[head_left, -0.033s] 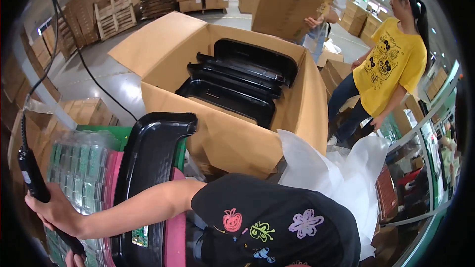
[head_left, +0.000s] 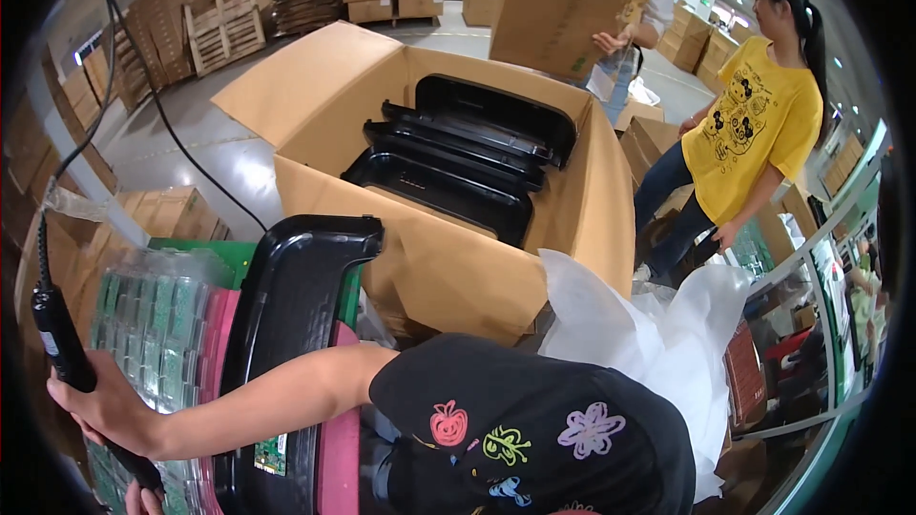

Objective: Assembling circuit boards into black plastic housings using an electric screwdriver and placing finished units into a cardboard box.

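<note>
The driver [head_left: 59, 339] — a slim black corded tool at the lower left beside the green boards [head_left: 143, 324] — looks stiff and light, best held mid-barrel, where the left hand [head_left: 100, 410] wraps it; right hand unseen — fingers untellable.
</note>
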The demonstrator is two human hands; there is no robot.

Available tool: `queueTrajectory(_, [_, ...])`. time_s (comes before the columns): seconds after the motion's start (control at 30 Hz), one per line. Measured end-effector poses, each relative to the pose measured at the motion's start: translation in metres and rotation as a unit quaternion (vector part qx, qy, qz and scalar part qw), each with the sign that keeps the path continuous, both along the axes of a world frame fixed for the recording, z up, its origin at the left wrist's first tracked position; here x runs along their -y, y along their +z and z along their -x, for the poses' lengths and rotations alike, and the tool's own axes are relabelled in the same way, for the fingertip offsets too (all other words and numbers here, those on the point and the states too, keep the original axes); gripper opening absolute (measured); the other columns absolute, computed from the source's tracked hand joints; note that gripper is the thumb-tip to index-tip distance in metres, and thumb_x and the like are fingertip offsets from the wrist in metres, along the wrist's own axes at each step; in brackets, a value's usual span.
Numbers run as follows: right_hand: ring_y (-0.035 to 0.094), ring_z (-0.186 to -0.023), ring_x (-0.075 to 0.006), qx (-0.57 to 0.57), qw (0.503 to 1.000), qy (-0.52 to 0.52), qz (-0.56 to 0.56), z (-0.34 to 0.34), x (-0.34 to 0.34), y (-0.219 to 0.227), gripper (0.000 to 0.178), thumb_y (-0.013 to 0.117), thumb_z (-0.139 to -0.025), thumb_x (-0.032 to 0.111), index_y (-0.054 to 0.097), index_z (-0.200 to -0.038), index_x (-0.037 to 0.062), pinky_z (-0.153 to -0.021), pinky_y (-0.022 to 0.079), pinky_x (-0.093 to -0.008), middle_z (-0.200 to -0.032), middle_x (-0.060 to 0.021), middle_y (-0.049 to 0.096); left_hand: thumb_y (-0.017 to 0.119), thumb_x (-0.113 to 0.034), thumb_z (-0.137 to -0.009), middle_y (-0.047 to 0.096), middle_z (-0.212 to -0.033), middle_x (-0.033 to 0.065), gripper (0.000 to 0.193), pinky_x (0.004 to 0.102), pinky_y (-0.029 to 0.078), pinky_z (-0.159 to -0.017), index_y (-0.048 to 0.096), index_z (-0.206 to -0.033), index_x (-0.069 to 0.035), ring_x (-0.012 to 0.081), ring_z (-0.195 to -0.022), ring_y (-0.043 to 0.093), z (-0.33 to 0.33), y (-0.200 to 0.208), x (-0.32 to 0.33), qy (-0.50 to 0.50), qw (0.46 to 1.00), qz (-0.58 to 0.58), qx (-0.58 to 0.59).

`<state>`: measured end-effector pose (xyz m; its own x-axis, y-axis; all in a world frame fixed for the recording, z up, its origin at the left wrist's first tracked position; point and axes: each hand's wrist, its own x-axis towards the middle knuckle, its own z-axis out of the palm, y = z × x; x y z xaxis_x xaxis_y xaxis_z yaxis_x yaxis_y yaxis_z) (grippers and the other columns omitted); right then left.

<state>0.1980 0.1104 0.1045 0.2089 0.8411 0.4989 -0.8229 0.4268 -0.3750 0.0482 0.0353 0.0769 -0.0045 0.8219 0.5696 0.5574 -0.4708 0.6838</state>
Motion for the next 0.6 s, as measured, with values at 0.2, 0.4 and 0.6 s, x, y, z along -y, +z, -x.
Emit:
queueTrajectory(0.2, [0.044, -0.037, -0.0078, 0.040, 0.997, 0.026, -0.053, -0.002, 0.008, 0.005, 0.023, 0.061, -0.093, 0.025, 0.049, -0.089, 0.0049, -0.037, 0.036, -0.0232, -0.055, 0.0003, 0.046, 0.071, -0.011, -0.088, 0.068, -0.097, 0.0192, 0.032, 0.0339, 0.051, -0.081, 0.066, -0.110, 0.011, 0.0244, -0.086, 0.062, 0.009, -0.016, -0.014, 0.004, 0.997, 0.064, 0.037])
queueTrajectory(0.4, [0.047, -0.042, -0.0076, 0.046, 0.991, 0.105, -0.073, -0.005, 0.020, 0.008, 0.024, 0.063, -0.090, 0.022, 0.054, -0.092, 0.0001, -0.039, 0.037, -0.0234, -0.057, -0.0019, 0.052, 0.062, -0.004, -0.084, 0.055, -0.085, -0.0008, 0.014, 0.0213, 0.040, -0.062, 0.056, -0.096, -0.002, 0.0071, -0.071, 0.050, 0.023, -0.035, -0.025, -0.163, 0.907, 0.281, 0.266])
queueTrajectory(0.6, [0.044, -0.045, -0.0119, 0.062, 0.967, 0.228, -0.093, -0.037, 0.033, 0.007, 0.031, 0.054, -0.091, 0.027, 0.053, -0.106, 0.0002, -0.043, 0.039, -0.0293, -0.062, -0.0038, 0.048, 0.069, -0.014, -0.091, 0.068, -0.101, 0.0130, 0.030, 0.0293, 0.055, -0.075, 0.065, -0.110, 0.009, 0.0179, -0.087, 0.066, 0.012, -0.031, -0.022, -0.342, 0.818, 0.324, 0.330])
